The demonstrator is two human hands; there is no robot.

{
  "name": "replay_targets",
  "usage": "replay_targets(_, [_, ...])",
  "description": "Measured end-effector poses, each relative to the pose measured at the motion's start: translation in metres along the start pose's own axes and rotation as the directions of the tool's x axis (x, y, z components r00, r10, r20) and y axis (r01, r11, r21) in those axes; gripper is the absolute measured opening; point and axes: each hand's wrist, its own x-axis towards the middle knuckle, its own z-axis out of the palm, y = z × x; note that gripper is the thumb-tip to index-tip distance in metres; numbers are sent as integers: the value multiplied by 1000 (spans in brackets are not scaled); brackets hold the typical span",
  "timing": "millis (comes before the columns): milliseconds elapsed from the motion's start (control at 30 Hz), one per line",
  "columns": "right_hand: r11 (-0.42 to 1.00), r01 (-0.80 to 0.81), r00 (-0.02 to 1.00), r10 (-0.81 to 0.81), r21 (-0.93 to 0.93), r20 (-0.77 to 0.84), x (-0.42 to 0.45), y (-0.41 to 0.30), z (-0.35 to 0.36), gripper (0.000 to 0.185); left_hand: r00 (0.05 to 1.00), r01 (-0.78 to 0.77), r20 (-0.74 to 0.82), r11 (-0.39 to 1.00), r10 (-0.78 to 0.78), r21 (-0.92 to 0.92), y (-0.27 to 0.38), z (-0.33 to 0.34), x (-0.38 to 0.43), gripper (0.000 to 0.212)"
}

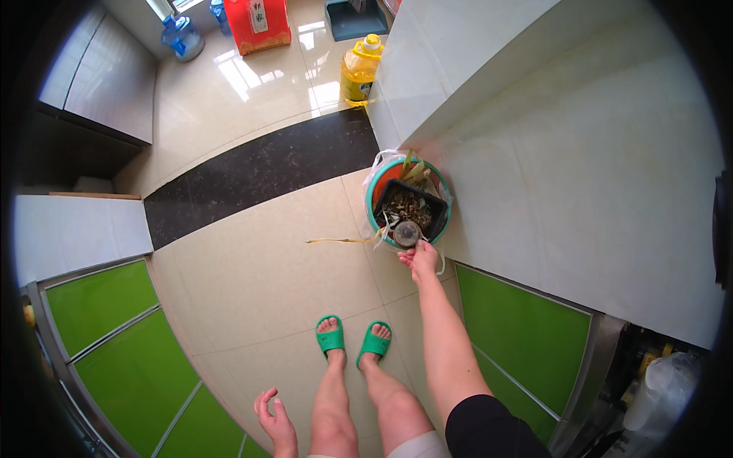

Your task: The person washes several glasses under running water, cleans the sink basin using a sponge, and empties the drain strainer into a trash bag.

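My right hand (420, 259) reaches to the near rim of a round trash bin (370, 193) with a teal rim, its fingers on a small round grey-brown object (407, 234), perhaps a small pot or lid. Behind that object, a black plastic tray (438, 210) holding dark, crumbly debris lies tilted in the bin. Green and pale leaf scraps (417, 170) stick up at the back, and a long dry yellow stalk (343, 240) hangs out to the left. A whitish plastic bag lines the bin. Low at the left, my left hand (276, 419) is empty, fingers apart and curled.
The bin stands against a pale wall (515, 189), near green cabinet doors (521, 326). More green cabinets (131, 355) line the left. Beyond the dark floor strip (263, 172) stand an oil bottle (359, 71), a red box (257, 26), a blue dustpan (356, 23) and a water jug (183, 40).
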Motion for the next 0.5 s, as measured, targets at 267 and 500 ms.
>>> replay_targets(267, [894,413,908,-391,-173,147,-61,-43,-24,19,991,94,-75,966,-115,-240,9,-26,-30,22])
replay_targets(500, [-139,854,267,-708,-501,653,-206,-86,-27,14,957,43,-235,881,-172,-471,25,-94,-94,23])
